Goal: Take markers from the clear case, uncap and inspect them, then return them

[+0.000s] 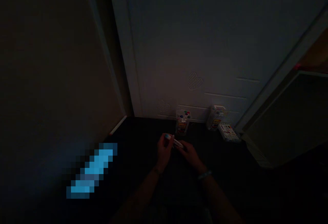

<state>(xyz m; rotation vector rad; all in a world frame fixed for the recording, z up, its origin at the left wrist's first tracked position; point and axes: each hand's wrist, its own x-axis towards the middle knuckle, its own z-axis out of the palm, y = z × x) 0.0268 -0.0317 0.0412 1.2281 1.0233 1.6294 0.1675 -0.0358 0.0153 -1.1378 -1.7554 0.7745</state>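
In the head view, the person's left hand (164,148) is closing its fingers around a slim, white pen-like item (178,144) with a teal end. The right hand (188,149), with a band (205,175) circling its wrist, is gripping the other end, and the item is slanting between both hands above a dark surface (143,138). Dimness is hiding whether it is one piece or two. Just beyond the hands, a clear case (182,126) showing coloured round ends is standing upright before a pale panel (166,46) bearing relief hearts. To the right, a second case (214,118) is standing near a flat pack (229,132), which is lying down.
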